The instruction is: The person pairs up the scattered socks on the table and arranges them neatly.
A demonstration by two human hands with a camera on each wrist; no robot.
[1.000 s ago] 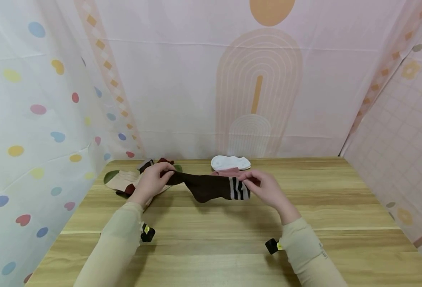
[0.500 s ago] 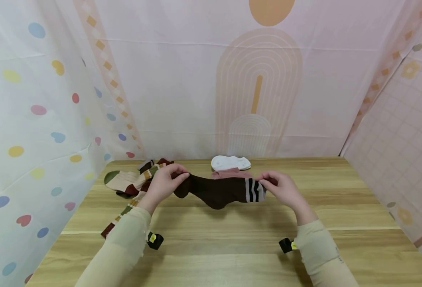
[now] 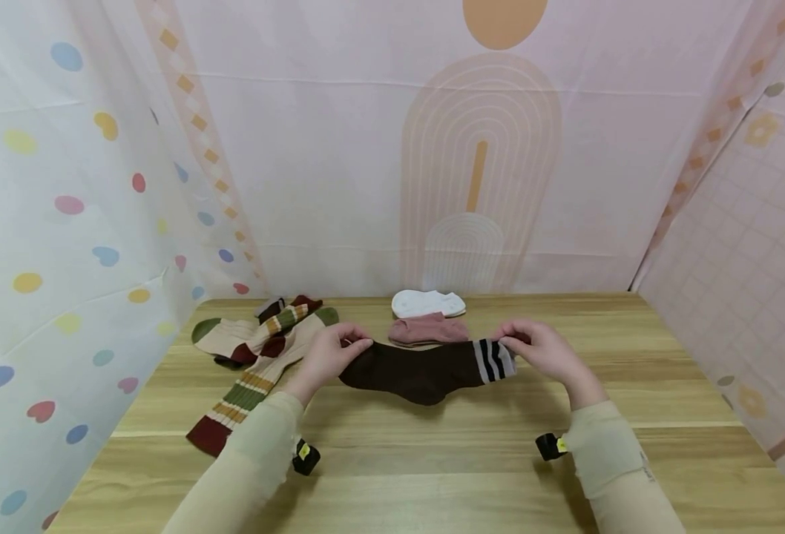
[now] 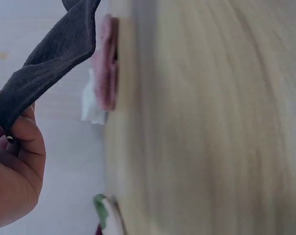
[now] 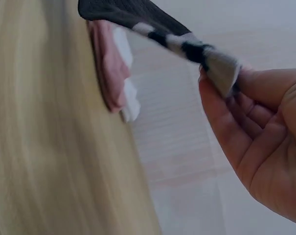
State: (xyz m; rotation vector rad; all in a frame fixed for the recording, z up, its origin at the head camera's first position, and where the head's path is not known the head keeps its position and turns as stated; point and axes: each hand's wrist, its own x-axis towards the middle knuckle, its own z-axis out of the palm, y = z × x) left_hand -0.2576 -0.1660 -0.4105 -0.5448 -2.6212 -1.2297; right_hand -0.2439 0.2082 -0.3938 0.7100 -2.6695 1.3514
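A dark brown sock with a grey-and-black striped cuff is stretched sideways between my two hands, above the table. My left hand pinches its toe end between thumb and fingers. At the cuff, my right hand pinches the top edge; the right wrist view shows the striped cuff between thumb and forefinger. The left wrist view shows the dark toe part hanging from my left fingers. Just behind the held sock lie folded pink socks, with folded white socks beyond them.
A loose pile of socks lies on the left of the wooden table. It includes a long cream sock with green, mustard and maroon bands. A patterned cloth wall rises behind the table's far edge.
Both hands have moved right and nearer, carrying the brown sock away from the pile. The striped cream sock and pink socks now show more fully.
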